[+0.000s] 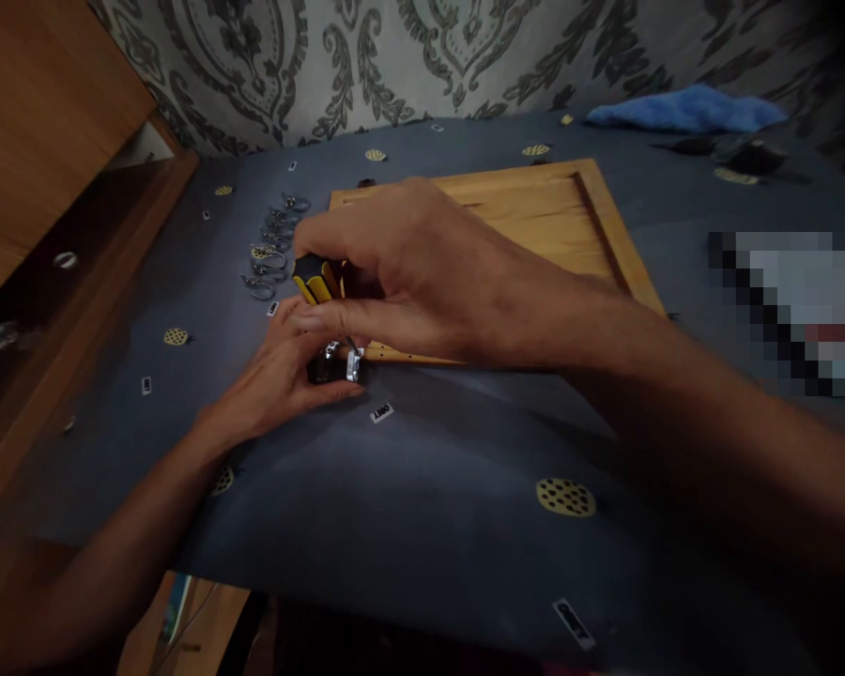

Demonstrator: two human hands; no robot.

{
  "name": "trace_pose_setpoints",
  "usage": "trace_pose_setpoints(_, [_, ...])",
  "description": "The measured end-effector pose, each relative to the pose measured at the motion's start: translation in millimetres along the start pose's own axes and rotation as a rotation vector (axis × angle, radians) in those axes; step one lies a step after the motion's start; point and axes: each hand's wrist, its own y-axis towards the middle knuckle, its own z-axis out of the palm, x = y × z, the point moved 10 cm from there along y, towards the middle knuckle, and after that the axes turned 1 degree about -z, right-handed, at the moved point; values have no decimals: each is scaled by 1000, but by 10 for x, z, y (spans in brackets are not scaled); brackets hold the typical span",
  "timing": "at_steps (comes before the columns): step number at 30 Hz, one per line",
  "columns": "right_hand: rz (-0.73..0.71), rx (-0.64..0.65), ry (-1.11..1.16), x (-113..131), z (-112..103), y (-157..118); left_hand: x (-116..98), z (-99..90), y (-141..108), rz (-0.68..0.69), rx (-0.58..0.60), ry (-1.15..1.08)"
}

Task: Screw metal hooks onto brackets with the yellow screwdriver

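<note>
The right hand (429,268) wraps the screwdriver (315,279), the left hand (278,376) half-curls about the metal fitting (353,366), grip unclear; straight pressure seems wise.

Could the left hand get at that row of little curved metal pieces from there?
Probably yes: the curved metal pieces lie just beyond the left hand, with a seemingly open way beside the right hand, which grips the screwdriver.
</note>
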Motion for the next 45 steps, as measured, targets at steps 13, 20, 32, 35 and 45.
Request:
trace_pose_setpoints(13, [299,-207,-11,-120,-257,-63,40,1,-16,30,-40,23])
trace_pose_setpoints(20, [310,-181,-67,-115,-202,-40,24,-1,-12,-3,-16,43])
trace_pose_setpoints(32, [279,-138,-35,-186,-78,-25,22,-2,-11,-10,5,37])
trace_pose_setpoints(35, [263,-137,-14,-173,-76,-20,26,5,-7,-17,21,35])
trace_pose_setpoints(45, [168,-51,53,-164,-15,2,43,10,-10,-35,12,30])
